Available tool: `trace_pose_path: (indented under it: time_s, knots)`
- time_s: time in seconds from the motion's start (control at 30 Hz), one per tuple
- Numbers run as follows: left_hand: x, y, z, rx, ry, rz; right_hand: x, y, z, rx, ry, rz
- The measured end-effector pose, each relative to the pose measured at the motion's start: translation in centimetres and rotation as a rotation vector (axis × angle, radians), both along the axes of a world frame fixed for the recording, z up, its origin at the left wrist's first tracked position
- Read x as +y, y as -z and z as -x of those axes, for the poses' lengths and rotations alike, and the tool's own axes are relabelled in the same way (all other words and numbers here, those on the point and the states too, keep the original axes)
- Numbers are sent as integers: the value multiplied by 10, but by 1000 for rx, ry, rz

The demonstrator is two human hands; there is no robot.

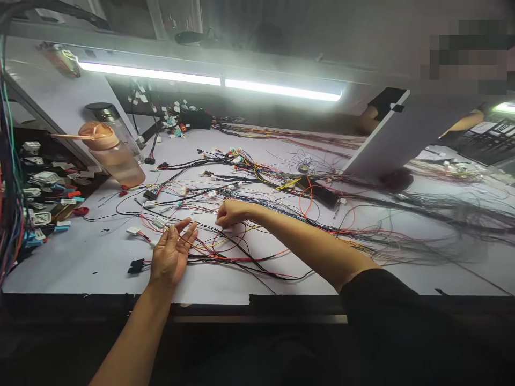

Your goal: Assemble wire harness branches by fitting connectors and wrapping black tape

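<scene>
My left hand point(172, 254) is at the front of the white table, palm turned inward, with thumb and fingers apart. Thin red and yellow wires point(207, 247) run beside its fingers, and a white connector point(160, 222) lies just beyond the thumb. Farther right, my right hand point(232, 213) is closed in a pinch above the wire bundle; its fingertips hide what is between them. A black connector point(137, 266) rests left of my left wrist, its leads passing behind that hand. Another white connector point(133, 231) with a short lead lies nearby.
Bundled wire harnesses point(257, 179) spread across the table point(100, 273). A peach-lidded bottle point(116, 158) stands at the left, beside a dark-capped one point(105, 112). White and blue connectors point(44, 182) hang at the far left. An upright white panel point(398, 134) stands at right.
</scene>
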State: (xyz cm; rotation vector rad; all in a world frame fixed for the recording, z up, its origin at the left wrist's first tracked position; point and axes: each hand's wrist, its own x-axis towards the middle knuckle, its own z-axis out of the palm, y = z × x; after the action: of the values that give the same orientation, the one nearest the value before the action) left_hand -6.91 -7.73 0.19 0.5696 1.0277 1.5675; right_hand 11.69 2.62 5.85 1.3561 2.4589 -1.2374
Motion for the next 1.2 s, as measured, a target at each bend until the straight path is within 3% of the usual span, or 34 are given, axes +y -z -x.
trace_pose_path:
  time_s: [0.37, 0.67, 0.97, 1.2]
  knots:
    - [-1, -1, -2, 19, -12, -26, -9, 1, 9, 125, -83, 21]
    - [-1, -3, -3, -10, 17, -29, -12, 6, 11, 145, 60, 134]
    - [2, -1, -3, -24, 24, -38, -10, 2, 28, 98, 79, 61]
    - [1, -2, -3, -18, 16, -42, -9, 5, 25, 158, 29, 236]
